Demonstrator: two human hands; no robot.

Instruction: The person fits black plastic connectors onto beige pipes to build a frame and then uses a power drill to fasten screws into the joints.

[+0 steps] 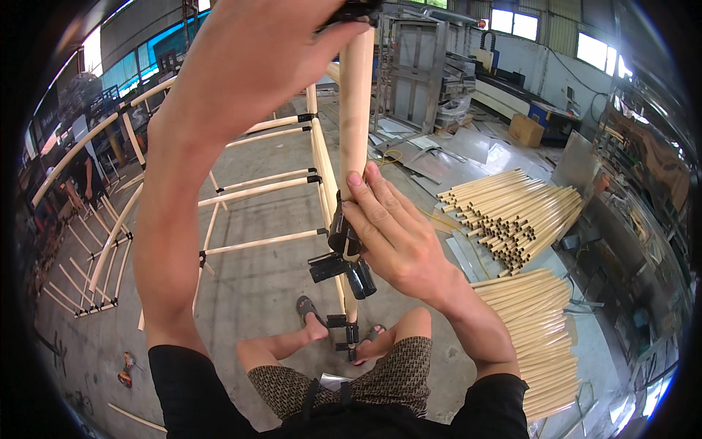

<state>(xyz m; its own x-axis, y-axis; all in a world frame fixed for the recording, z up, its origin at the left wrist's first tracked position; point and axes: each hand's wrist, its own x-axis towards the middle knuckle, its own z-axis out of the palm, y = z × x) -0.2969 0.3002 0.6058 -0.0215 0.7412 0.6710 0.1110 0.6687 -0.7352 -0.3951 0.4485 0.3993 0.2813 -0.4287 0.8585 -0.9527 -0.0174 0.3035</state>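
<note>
An upright cream tube (355, 110) stands in front of me, with a black pipe connector (355, 11) at its top. Up there my left hand (292, 44) is closed on that connector, its thumb against the tube; the upper edge cuts off its other fingers. Lower down, my right hand (395, 238) lies against the tube with fingers stretched along it, and its thumb is hidden. Just below these fingers sits a black multi-way connector (344, 252) with several short sockets. More black connectors (351, 333) are near the floor, between my feet.
A frame of cream tubes (256, 190) stands left of the upright. Loose tubes lie stacked at right, in a far pile (512, 212) and a near pile (537, 344). Behind are metal sheets (468, 146) and a cardboard box (525, 130). A power tool (126, 372) rests on the floor; another person (86, 175) is at far left.
</note>
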